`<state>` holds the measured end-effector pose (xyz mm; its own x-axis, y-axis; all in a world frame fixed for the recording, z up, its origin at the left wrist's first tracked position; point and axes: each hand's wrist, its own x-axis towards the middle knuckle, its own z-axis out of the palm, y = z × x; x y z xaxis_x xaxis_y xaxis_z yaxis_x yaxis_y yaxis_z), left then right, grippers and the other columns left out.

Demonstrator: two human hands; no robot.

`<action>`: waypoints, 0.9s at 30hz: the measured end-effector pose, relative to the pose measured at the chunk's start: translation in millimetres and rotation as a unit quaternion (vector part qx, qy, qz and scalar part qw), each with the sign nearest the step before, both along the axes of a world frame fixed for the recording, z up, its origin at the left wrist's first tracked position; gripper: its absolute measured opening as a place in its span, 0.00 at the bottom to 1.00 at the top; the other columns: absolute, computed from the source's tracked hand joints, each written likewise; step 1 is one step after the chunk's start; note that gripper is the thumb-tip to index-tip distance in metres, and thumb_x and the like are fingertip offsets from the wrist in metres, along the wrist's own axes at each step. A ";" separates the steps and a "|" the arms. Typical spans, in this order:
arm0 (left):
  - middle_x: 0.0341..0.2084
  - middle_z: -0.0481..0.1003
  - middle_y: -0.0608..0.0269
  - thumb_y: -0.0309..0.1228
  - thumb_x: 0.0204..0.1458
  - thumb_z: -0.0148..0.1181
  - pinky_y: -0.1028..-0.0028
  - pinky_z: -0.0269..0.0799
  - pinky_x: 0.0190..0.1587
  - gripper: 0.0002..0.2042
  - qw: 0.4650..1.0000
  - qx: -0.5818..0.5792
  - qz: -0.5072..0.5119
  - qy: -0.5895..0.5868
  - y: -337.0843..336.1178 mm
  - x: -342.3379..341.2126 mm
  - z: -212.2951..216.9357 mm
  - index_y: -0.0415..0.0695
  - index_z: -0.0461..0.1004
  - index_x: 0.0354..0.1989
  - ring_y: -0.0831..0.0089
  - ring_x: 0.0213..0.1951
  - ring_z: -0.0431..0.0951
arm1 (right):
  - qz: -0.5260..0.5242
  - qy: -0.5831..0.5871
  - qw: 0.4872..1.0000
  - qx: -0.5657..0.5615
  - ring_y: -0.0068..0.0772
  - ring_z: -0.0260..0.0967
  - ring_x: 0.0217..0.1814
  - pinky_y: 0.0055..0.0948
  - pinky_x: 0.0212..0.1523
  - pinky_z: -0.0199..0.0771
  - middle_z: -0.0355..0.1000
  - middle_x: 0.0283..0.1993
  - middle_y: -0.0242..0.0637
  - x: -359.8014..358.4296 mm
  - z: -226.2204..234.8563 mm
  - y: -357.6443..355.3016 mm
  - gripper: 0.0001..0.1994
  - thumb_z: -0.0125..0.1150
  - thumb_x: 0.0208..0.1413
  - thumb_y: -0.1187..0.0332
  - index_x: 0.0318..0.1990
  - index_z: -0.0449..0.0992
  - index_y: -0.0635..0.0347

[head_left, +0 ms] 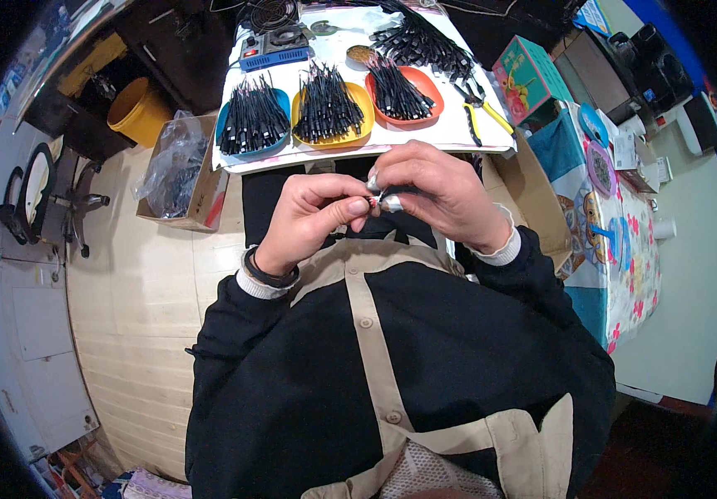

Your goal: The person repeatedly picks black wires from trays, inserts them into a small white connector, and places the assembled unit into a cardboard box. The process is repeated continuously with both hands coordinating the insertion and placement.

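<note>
far left, a yellow bucket point(136, 108) stands on the floor, and just beside it a cardboard box point(200, 187) holds a clear plastic bag. on the white work board point(458, 133) three shallow dishes sit in a row, blue point(227, 125), yellow point(362, 104) and orange point(422, 83), each heaped with short black cable pieces, with yellow-handled pliers point(483, 112) to their right. below the board's near edge, the left hand point(313, 218) is pinched shut, thumb and fingers closed on a small silver connector piece point(388, 202) with a red speck at its tip. the right hand point(442, 191) curls over the same piece, fingertips clamped on its upper end, the two hands touching. the part is tiny and held over the lap, so a slip of either pinch would likely drop it into the clothing or onto the floor. far right, a flowered tablecloth point(633, 274).
</note>
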<state>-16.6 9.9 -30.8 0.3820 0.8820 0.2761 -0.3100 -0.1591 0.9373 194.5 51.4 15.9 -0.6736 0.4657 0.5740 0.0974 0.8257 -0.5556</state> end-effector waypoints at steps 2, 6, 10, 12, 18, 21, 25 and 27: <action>0.28 0.76 0.64 0.23 0.56 0.57 0.83 0.68 0.29 0.05 1.000 -0.010 -0.018 -0.008 -1.2 0.0 -0.6 0.34 0.77 0.36 0.84 0.26 0.72 | 0.005 -0.001 1.000 0.010 0.36 0.71 0.39 0.32 0.38 0.72 0.72 0.40 0.38 -0.4 0.7 -1.5 0.10 0.64 0.45 0.78 0.37 0.75 0.62; 0.26 0.75 0.65 0.24 0.56 0.57 0.83 0.68 0.29 0.05 0.996 -0.069 -0.001 -0.050 -3.3 2.6 -0.4 0.34 0.76 0.37 0.84 0.26 0.71 | -0.022 -0.005 0.996 0.090 0.39 0.71 0.36 0.32 0.37 0.72 0.72 0.36 0.39 -0.7 -2.5 -1.7 0.10 0.63 0.43 0.81 0.35 0.74 0.63; 0.26 0.75 0.64 0.23 0.55 0.58 0.83 0.68 0.29 0.05 0.996 -0.039 0.000 -0.084 -6.2 5.1 -0.4 0.34 0.76 0.37 0.83 0.26 0.72 | -0.051 0.002 0.997 0.059 0.40 0.71 0.38 0.33 0.40 0.72 0.72 0.36 0.41 8.7 -8.2 0.5 0.10 0.61 0.44 0.82 0.35 0.73 0.64; 0.26 0.75 0.63 0.23 0.54 0.59 0.83 0.68 0.29 0.05 0.996 -0.009 0.011 -0.089 -6.3 2.9 0.5 0.34 0.76 0.37 0.83 0.26 0.72 | -0.127 0.004 0.990 0.061 0.44 0.72 0.42 0.36 0.43 0.72 0.72 0.38 0.43 15.3 -8.1 7.8 0.11 0.61 0.44 0.81 0.37 0.73 0.64; 0.28 0.77 0.61 0.20 0.53 0.58 0.82 0.70 0.30 0.05 0.998 0.037 0.016 -0.057 -7.9 4.4 -0.2 0.35 0.77 0.36 0.81 0.27 0.74 | -0.027 0.003 0.992 -0.123 0.38 0.73 0.45 0.31 0.48 0.72 0.74 0.44 0.41 21.7 -8.4 -3.9 0.13 0.61 0.49 0.76 0.44 0.76 0.64; 0.28 0.77 0.62 0.19 0.53 0.58 0.82 0.71 0.31 0.05 0.998 0.054 0.020 -0.035 -6.6 4.1 2.1 0.36 0.78 0.36 0.81 0.27 0.74 | 0.018 0.031 0.995 -0.096 0.36 0.72 0.41 0.30 0.44 0.71 0.74 0.41 0.39 13.9 -5.6 -5.8 0.10 0.62 0.48 0.76 0.40 0.75 0.64; 0.26 0.77 0.60 0.18 0.51 0.58 0.80 0.71 0.30 0.05 0.991 0.106 0.052 0.055 -6.0 2.2 8.2 0.35 0.77 0.34 0.79 0.27 0.75 | 0.019 0.018 0.994 -0.103 0.32 0.70 0.37 0.27 0.39 0.70 0.73 0.37 0.36 8.4 -1.9 -9.1 0.07 0.62 0.50 0.75 0.37 0.74 0.65; 0.25 0.76 0.57 0.16 0.47 0.58 0.77 0.70 0.29 0.04 0.980 0.146 0.081 0.105 -6.0 3.2 10.0 0.34 0.76 0.31 0.74 0.26 0.75 | 0.016 0.018 0.980 -0.198 0.26 0.69 0.34 0.24 0.36 0.69 0.72 0.35 0.34 7.2 -3.8 -8.9 0.06 0.61 0.53 0.73 0.36 0.73 0.65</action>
